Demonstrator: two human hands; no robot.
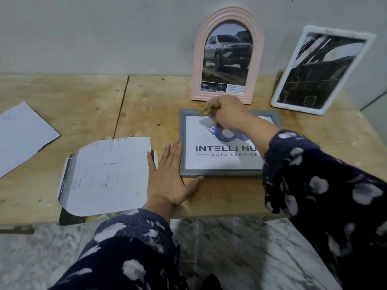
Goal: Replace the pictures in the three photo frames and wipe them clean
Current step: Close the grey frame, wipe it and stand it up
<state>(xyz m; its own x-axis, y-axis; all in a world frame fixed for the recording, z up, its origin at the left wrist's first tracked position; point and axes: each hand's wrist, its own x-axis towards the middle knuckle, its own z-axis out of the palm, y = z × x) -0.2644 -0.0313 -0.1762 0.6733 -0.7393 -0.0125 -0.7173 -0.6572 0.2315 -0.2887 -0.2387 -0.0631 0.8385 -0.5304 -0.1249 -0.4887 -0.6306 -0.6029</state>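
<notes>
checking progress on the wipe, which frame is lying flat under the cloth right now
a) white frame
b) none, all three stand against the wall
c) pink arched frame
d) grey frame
d: the right hand holds a cloth on the grey frame, which lies flat on the table, while the pink frame and white frame lean on the wall.

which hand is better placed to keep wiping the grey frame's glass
Right: the right hand grips a tan cloth on the flat grey rectangular frame, while the left hand lies flat, bracing its corner.
</notes>
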